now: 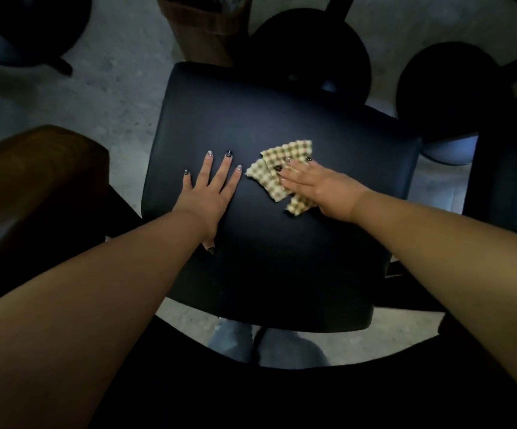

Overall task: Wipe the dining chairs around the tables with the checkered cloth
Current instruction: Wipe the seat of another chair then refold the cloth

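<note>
Dim light, grey speckled floor (pixel 118 97), 2 round dark table bases (pixel 309 54), brown wooden furniture (pixel 34 187)

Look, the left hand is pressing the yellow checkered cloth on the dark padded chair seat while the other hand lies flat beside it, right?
Not quite. In the head view the right hand presses the yellow checkered cloth on the dark padded chair seat. The left hand lies flat beside it.

Part of the checkered cloth (pixel 277 171) lies hidden under the right hand (pixel 319 187). The left hand (pixel 209 193) has its thumb mostly tucked behind the wrist. At the left edge, a brown wooden piece (pixel 31 187) is blurred and cut off.
</note>
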